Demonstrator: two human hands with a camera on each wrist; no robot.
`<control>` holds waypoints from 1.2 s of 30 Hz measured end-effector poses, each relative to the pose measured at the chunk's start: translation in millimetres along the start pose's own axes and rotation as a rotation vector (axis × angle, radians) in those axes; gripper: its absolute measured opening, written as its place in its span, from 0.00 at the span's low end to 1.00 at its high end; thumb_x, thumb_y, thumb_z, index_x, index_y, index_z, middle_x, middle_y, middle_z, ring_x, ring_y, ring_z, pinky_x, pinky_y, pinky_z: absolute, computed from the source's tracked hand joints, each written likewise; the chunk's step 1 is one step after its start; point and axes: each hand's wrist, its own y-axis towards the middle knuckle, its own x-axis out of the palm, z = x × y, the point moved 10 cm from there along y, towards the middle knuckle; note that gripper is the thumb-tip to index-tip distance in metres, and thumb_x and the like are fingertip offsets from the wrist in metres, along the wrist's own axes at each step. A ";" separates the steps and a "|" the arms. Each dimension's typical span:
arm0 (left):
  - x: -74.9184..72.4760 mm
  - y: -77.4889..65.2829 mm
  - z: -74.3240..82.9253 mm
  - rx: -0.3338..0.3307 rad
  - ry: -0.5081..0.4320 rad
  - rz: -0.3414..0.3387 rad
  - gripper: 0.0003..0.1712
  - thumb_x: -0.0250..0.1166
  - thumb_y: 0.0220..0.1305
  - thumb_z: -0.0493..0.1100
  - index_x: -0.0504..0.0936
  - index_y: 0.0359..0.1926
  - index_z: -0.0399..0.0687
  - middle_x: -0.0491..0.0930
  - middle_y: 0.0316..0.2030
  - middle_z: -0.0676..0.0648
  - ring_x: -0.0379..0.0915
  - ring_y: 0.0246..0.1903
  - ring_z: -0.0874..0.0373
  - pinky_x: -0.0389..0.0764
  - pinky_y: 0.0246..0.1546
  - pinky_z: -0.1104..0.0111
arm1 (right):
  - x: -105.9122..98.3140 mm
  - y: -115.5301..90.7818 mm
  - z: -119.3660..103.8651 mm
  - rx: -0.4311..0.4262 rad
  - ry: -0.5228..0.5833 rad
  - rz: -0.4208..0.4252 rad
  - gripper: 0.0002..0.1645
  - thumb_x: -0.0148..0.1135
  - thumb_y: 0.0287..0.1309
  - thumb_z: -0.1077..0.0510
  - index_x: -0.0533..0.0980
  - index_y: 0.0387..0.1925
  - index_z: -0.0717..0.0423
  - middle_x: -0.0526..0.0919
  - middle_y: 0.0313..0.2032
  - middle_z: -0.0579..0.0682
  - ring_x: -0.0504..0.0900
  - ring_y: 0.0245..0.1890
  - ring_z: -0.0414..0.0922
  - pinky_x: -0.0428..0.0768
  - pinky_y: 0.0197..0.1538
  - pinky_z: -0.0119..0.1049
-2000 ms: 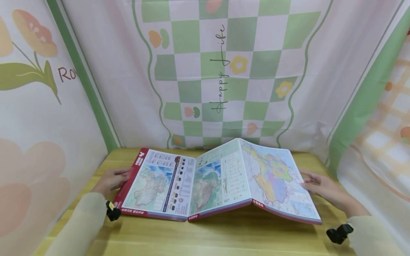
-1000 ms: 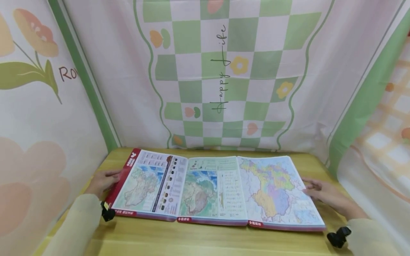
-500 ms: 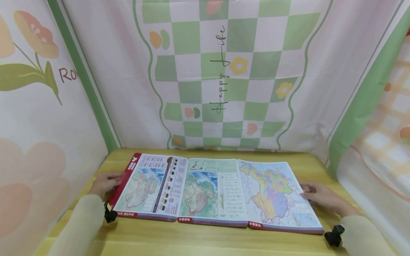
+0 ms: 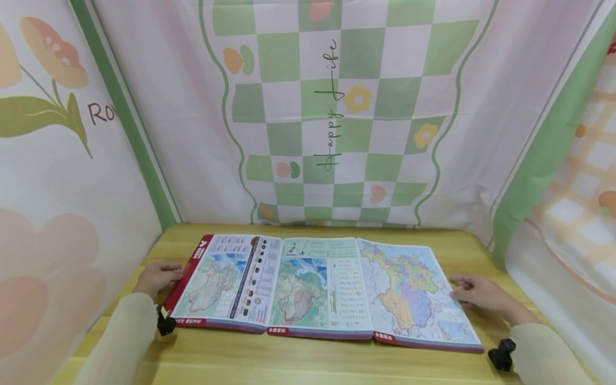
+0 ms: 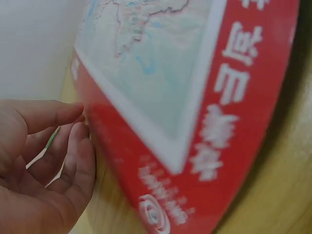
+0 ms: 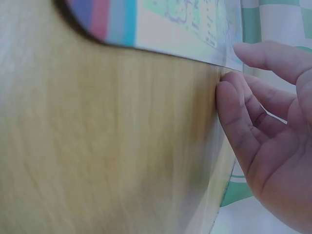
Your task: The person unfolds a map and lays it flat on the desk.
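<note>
A glossy folding map (image 4: 320, 291) lies spread flat in three panels, with a red border on its left side and coloured regions on the right panel. My left hand (image 4: 159, 277) pinches the outer red edge, its thumb and fingertips right at that edge in the left wrist view. At the opposite end, my right hand (image 4: 486, 294) holds the right panel's outer edge. From the right wrist, the thumb (image 6: 265, 54) shows over the map's edge, with curled fingers (image 6: 239, 109) below it by the tabletop. Both palms stay off the panels.
The wooden table (image 4: 317, 363) has rounded back corners. Behind it hangs a curtain (image 4: 284, 96) with green checks and flowers, and more printed cloth closes in both sides. Black wrist cameras (image 4: 502, 354) sit at the cream sleeves (image 4: 115, 337).
The raised fold between the middle and right panels has come down, so the map now lies flat. Both hands kept to the outer edges, and the left moved slightly outward. Lately they barely move.
</note>
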 end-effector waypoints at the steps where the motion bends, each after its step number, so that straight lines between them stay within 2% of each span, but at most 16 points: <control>1: -0.8 0.0 -0.2 0.003 -0.005 0.001 0.25 0.65 0.67 0.35 0.74 0.62 0.26 0.73 0.60 0.27 0.73 0.54 0.38 0.82 0.50 0.54 | 0.0 -0.3 0.1 -0.002 -0.005 0.001 0.37 0.63 0.66 0.57 0.63 0.63 0.82 0.76 0.31 0.52 0.75 0.27 0.43 0.78 0.30 0.32; 4: -2.2 0.0 -1.1 0.004 -0.013 -0.004 0.27 0.67 0.66 0.37 0.73 0.62 0.25 0.72 0.60 0.26 0.74 0.54 0.37 0.82 0.50 0.55 | -0.5 -0.7 -0.1 -0.006 -0.005 0.000 0.37 0.64 0.65 0.57 0.64 0.63 0.81 0.76 0.31 0.51 0.75 0.27 0.43 0.78 0.30 0.32; 7: -1.5 -0.2 -3.6 -0.020 -0.021 -0.022 0.29 0.66 0.68 0.41 0.72 0.64 0.27 0.70 0.62 0.27 0.71 0.56 0.36 0.79 0.55 0.50 | -1.2 -0.4 -0.9 -0.012 -0.003 -0.006 0.37 0.64 0.65 0.57 0.63 0.63 0.82 0.78 0.32 0.52 0.77 0.29 0.43 0.80 0.32 0.32; 10: -0.2 -0.2 -3.5 -0.029 0.002 -0.040 0.32 0.66 0.69 0.46 0.71 0.65 0.29 0.69 0.63 0.27 0.69 0.59 0.35 0.75 0.58 0.46 | -2.3 -0.1 -1.8 -0.010 0.004 -0.006 0.37 0.63 0.65 0.57 0.63 0.63 0.83 0.79 0.37 0.54 0.79 0.33 0.45 0.83 0.34 0.33; 13: 1.0 0.8 0.4 -0.008 0.058 -0.045 0.33 0.66 0.69 0.51 0.72 0.65 0.32 0.70 0.63 0.28 0.68 0.58 0.35 0.74 0.57 0.44 | -3.6 -0.8 -5.9 -0.024 0.008 0.001 0.35 0.61 0.67 0.58 0.63 0.62 0.83 0.79 0.39 0.56 0.80 0.33 0.45 0.83 0.34 0.34; 17: 5.3 0.0 15.6 0.080 0.189 -0.028 0.29 0.65 0.69 0.49 0.75 0.61 0.32 0.73 0.59 0.29 0.69 0.56 0.35 0.75 0.53 0.42 | -4.2 -3.7 -18.3 -0.067 -0.007 0.016 0.33 0.58 0.70 0.58 0.64 0.62 0.83 0.79 0.37 0.56 0.79 0.31 0.44 0.82 0.31 0.34; 21: 16.5 -4.1 35.4 0.161 0.288 0.005 0.22 0.62 0.71 0.45 0.79 0.58 0.35 0.76 0.56 0.31 0.70 0.54 0.35 0.74 0.53 0.40 | -4.6 -5.1 -37.5 -0.126 -0.097 0.056 0.29 0.57 0.71 0.57 0.69 0.61 0.78 0.81 0.38 0.55 0.78 0.34 0.45 0.80 0.32 0.34; 25: 30.6 -12.0 62.6 0.304 0.438 0.033 0.19 0.63 0.70 0.45 0.82 0.56 0.37 0.79 0.53 0.32 0.73 0.52 0.37 0.74 0.54 0.40 | -3.5 -4.6 -59.6 -0.194 -0.207 0.100 0.26 0.57 0.72 0.55 0.73 0.61 0.73 0.83 0.41 0.53 0.80 0.39 0.47 0.80 0.36 0.38; 29: 45.5 -22.9 86.6 0.438 0.585 0.037 0.21 0.63 0.70 0.47 0.82 0.56 0.38 0.81 0.52 0.33 0.75 0.50 0.37 0.76 0.52 0.40 | 1.2 -2.7 -79.2 -0.251 -0.253 0.130 0.25 0.57 0.72 0.55 0.73 0.61 0.71 0.84 0.42 0.54 0.81 0.41 0.52 0.82 0.41 0.47; 31: 53.3 -27.4 95.2 0.477 0.628 0.033 0.22 0.62 0.70 0.50 0.82 0.57 0.39 0.80 0.54 0.33 0.75 0.53 0.36 0.74 0.53 0.39 | 3.2 -2.0 -88.1 -0.287 -0.275 0.162 0.25 0.59 0.71 0.55 0.74 0.59 0.70 0.84 0.43 0.58 0.82 0.44 0.57 0.82 0.45 0.54; 36: 72.1 -38.8 114.4 0.598 0.755 0.053 0.29 0.58 0.71 0.58 0.79 0.62 0.42 0.74 0.61 0.31 0.65 0.63 0.30 0.63 0.62 0.34 | 8.9 -2.8 -107.3 -0.383 -0.357 0.245 0.25 0.61 0.70 0.53 0.76 0.59 0.68 0.80 0.54 0.69 0.76 0.54 0.69 0.72 0.56 0.68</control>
